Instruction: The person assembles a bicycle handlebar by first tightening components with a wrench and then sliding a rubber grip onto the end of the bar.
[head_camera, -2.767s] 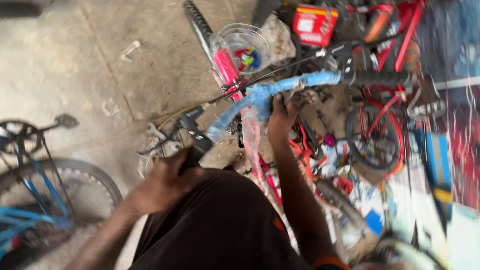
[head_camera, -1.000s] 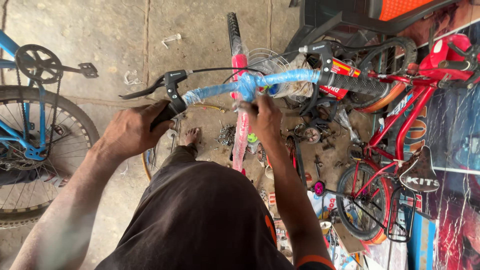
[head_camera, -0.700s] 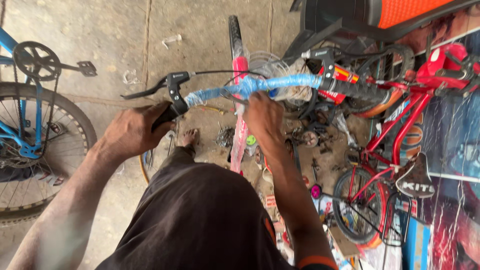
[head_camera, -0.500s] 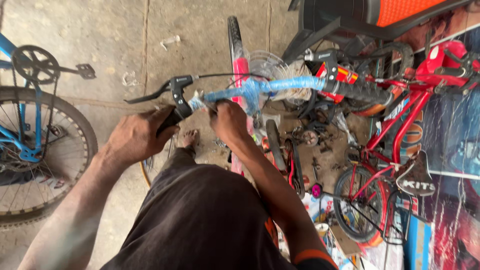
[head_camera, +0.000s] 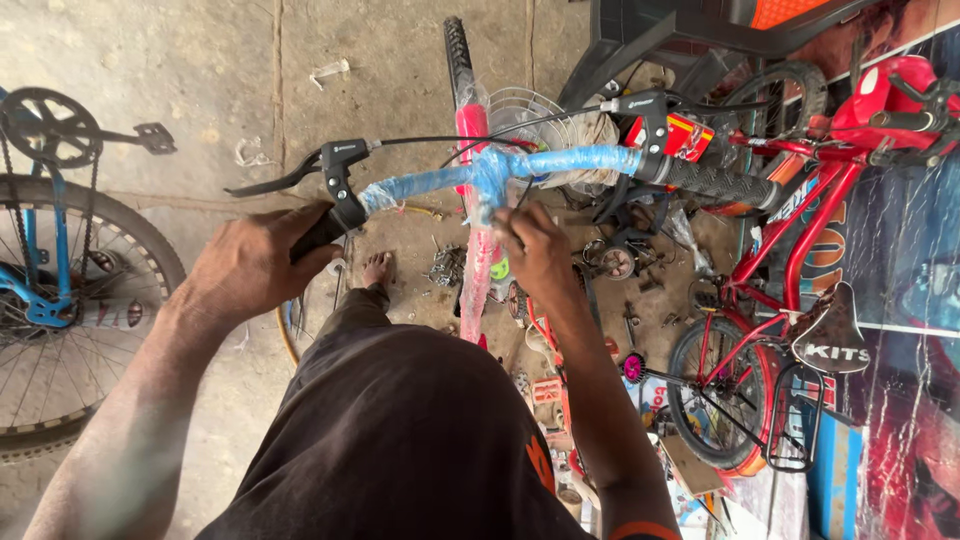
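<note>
I look down on a bicycle handlebar (head_camera: 560, 162) wrapped in blue plastic film, with black grips and a black brake lever (head_camera: 290, 175) at its left end. My left hand (head_camera: 250, 265) is closed around the left grip. My right hand (head_camera: 535, 250) pinches at the handlebar's middle, just below the stem, where the blue wrap bunches. The pink bicycle frame (head_camera: 475, 250) and front tyre (head_camera: 458, 45) run away from me under the bar. What sits between my right fingers is hidden.
A blue bicycle (head_camera: 60, 260) with its crank and rear wheel stands at the left. A small red bicycle (head_camera: 790, 260) leans at the right. Loose parts and tools (head_camera: 620, 270) litter the concrete floor (head_camera: 180, 60). My bare foot (head_camera: 376, 268) is below the bar.
The view steadied and moved closer. My right hand slid left along the blue-wrapped bar, then settled at the middle near the stem. My left hand stayed on the left grip.
</note>
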